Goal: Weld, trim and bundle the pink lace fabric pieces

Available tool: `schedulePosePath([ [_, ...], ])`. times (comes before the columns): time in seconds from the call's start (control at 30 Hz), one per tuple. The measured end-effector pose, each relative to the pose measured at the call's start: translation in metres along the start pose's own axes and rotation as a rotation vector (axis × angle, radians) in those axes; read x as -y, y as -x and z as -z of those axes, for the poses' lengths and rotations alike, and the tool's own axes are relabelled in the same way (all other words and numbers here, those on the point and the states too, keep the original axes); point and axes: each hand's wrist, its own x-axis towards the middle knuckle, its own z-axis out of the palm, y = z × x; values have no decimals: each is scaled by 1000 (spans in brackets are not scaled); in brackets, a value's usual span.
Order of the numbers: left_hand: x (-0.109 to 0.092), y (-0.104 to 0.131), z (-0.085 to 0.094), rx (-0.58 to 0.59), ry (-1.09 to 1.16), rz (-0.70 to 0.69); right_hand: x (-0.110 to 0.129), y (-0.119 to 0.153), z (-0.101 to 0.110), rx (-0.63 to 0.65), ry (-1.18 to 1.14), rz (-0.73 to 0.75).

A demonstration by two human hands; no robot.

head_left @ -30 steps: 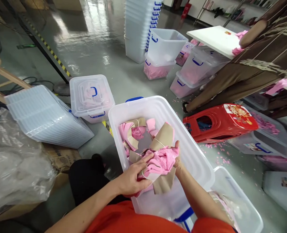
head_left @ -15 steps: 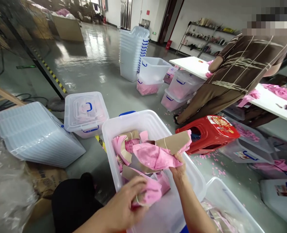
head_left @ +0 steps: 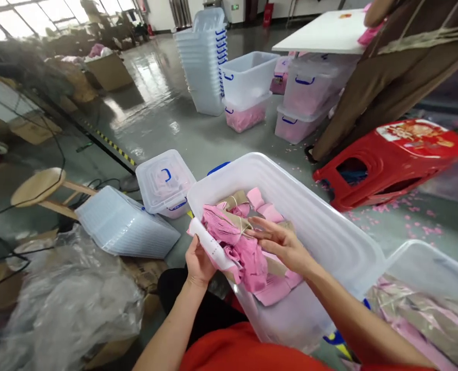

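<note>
My left hand (head_left: 200, 262) grips the near edge of a bundle of pink pieces (head_left: 223, 226), thumb over its white printed backing. Brown card and a thin pale band show on the bundle. My right hand (head_left: 287, 246) reaches over the white plastic bin (head_left: 317, 216), fingers stretched out; the fingertips lie at the band and brown card. Whether they press on the bundle I cannot tell. Further pink pieces (head_left: 274, 289), some with brown card, lie in the bin beneath my hands.
A lidded box (head_left: 163, 180) and tilted nested bins (head_left: 126, 221) stand at left, near clear plastic wrapping (head_left: 85, 299). A red stool (head_left: 391, 159) and a person in brown trousers (head_left: 391, 87) are at right. Another bin (head_left: 438, 263) touches the lower right.
My left hand has moved to the bin's left rim with a bundle. My right hand has come away from its earlier bundle and now reaches across with fingers stretched. The view has shifted.
</note>
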Motion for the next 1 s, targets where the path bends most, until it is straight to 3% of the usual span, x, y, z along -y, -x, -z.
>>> schedulePosePath([
  [0.13, 1, 0, -2, 101, -97, 46, 5, -6, 1, 27, -107, -100],
  [0.23, 7, -1, -3, 177, -164, 86, 18, -6, -1, 102, -98, -80],
  [0.33, 12, -2, -5, 167, -182, 80, 27, -5, 2, 42, 65, 25],
  [0.47, 16, -4, -7, 131, -163, 80, 29, -7, 7, -103, 470, 222],
  [0.57, 17, -5, -8, 161, -169, 115, 25, -10, 10, -80, 571, 223],
  [0.67, 18, -3, -9, 138, -138, 132, 13, -12, 18, -81, 471, 143],
  [0.77, 16, 7, -7, 133, -123, 185, -5, -6, 37, -7, 260, -82],
  [0.87, 8, 17, 0, 195, -130, 292, -14, 10, 71, 46, 200, -242],
  [0.93, 2, 20, 10, 225, -102, 285, -14, 18, 97, 105, 274, -317],
  [1.0, -2, 19, 21, 220, -56, 233, -14, 16, 119, 133, 524, -332],
])
